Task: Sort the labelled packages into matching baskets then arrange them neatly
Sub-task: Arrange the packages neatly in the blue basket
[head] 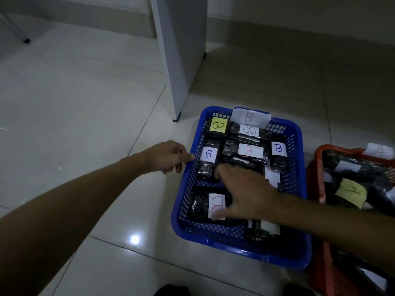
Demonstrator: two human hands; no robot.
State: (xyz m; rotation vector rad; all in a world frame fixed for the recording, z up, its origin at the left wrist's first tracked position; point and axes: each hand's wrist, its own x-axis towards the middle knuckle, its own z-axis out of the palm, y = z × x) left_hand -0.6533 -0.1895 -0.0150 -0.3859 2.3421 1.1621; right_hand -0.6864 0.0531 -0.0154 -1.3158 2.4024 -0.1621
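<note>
Holding about eight B packages, the blue basket sits beside one red basket. Right hand spreads open over them; left hand pinches its rim.

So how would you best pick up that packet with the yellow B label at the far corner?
Probably from above, pinching the yellow-labelled packet across its short sides with the fingers. It lies flat, label up, tight in the blue basket's far left corner, so the walls block any sideways approach.
</note>
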